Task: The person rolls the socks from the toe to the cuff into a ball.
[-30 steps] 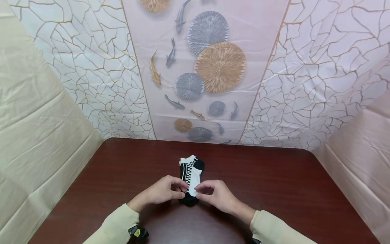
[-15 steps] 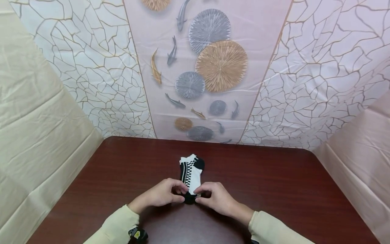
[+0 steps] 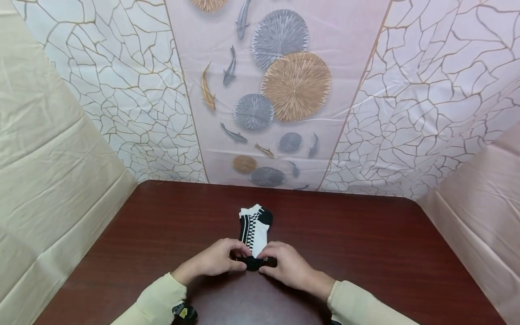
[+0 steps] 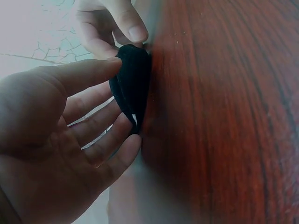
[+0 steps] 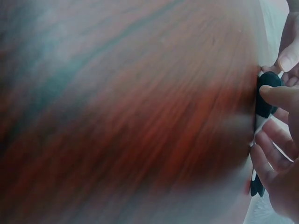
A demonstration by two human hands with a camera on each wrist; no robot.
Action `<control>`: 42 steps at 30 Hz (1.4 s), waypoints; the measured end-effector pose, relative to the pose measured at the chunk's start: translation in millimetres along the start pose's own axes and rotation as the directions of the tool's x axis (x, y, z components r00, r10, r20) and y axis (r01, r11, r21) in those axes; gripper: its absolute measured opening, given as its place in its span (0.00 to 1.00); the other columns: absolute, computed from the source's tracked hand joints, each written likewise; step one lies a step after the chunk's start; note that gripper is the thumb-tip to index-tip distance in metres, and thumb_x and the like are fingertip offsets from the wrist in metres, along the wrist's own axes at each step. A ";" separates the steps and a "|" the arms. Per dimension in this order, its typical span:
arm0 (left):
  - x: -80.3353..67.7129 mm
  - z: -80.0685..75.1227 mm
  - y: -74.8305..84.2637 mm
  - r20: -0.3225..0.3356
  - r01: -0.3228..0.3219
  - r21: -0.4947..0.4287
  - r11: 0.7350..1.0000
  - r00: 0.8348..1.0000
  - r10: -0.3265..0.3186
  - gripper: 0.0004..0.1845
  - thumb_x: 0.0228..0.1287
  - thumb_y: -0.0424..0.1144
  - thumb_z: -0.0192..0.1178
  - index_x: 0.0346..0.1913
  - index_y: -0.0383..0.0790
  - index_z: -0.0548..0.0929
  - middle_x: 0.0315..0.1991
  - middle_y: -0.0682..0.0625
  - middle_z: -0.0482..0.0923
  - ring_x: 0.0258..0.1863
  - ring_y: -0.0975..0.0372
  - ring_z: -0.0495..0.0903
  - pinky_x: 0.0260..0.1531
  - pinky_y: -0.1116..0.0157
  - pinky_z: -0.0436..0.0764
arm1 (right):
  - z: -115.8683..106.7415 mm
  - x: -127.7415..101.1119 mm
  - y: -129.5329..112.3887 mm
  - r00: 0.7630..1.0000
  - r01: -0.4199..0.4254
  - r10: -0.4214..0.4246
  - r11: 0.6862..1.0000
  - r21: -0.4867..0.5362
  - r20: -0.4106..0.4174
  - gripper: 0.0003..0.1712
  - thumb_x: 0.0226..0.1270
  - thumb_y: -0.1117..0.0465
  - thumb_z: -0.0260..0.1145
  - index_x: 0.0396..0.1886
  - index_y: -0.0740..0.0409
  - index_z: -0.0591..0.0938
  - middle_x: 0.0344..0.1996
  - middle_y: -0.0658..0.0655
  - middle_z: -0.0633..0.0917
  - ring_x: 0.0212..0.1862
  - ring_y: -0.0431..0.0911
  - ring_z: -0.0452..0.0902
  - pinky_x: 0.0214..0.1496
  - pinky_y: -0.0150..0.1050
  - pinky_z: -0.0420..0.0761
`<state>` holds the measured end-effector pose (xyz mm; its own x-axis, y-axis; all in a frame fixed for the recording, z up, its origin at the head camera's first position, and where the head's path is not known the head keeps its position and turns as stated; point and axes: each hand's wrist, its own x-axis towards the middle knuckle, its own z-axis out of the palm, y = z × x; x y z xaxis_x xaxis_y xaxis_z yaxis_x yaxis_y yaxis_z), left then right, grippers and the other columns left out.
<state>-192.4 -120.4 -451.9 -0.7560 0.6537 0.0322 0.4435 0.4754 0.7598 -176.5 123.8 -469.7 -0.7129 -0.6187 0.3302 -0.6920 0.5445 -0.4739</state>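
Observation:
A pair of black-and-white ankle socks (image 3: 260, 237) with a checkered stripe lies stacked flat on the table, cuffs pointing away from me. At the near end, the black toe (image 3: 253, 263) is between my hands. My left hand (image 3: 217, 258) pinches its left side; in the left wrist view the thumb rests on the dark toe (image 4: 133, 74) and the other fingers lie along its far side. From the right, my right hand (image 3: 290, 264) pinches the other edge, with its thumb pressed on the black toe (image 5: 267, 100) in the right wrist view.
The dark reddish-brown wooden table (image 3: 357, 234) extends around the socks. Behind it hangs a patterned backdrop (image 3: 294, 88), and plain cream cloth (image 3: 53, 180) slopes along the left side. A dark wrist strap (image 3: 184, 311) sits on the left sleeve.
Both hands have come slightly down and in around the toe, the right thumb moving lower. The black toe now looks bunched up and shorter between the fingers; the rest of the socks stays put.

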 end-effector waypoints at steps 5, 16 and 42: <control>0.3 1.0 -0.5 -0.006 -0.007 0.007 1.000 1.000 0.007 0.13 0.59 0.34 0.72 0.46 0.41 0.86 0.39 0.56 0.84 0.42 0.59 0.81 0.44 0.63 0.79 | 2.6 2.0 -3.4 1.000 -0.015 0.017 0.995 -0.098 0.017 0.09 0.55 0.60 0.79 0.34 0.50 0.88 0.36 0.44 0.82 0.42 0.39 0.77 0.46 0.39 0.79; 0.4 2.5 0.3 -0.024 -0.010 0.010 1.000 1.000 0.010 0.11 0.58 0.32 0.73 0.44 0.41 0.86 0.37 0.57 0.82 0.38 0.60 0.80 0.42 0.63 0.78 | 6.1 2.8 -5.0 1.000 0.017 -0.018 0.990 -0.137 -0.008 0.07 0.57 0.60 0.78 0.32 0.49 0.87 0.36 0.44 0.81 0.41 0.39 0.76 0.44 0.37 0.78; 5.4 9.2 2.4 -0.084 -0.026 0.084 0.996 0.996 0.033 0.04 0.60 0.35 0.72 0.35 0.44 0.86 0.32 0.60 0.81 0.35 0.65 0.77 0.40 0.64 0.76 | -1.2 3.9 -4.1 0.999 -0.050 0.050 0.998 0.026 0.019 0.06 0.70 0.60 0.68 0.34 0.51 0.89 0.36 0.43 0.82 0.41 0.37 0.76 0.46 0.38 0.77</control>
<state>-191.0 -110.3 -455.9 -0.7786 0.6175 0.1116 0.5020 0.5063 0.7012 -176.6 119.8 -465.5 -0.7440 -0.6015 0.2909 -0.6523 0.5597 -0.5112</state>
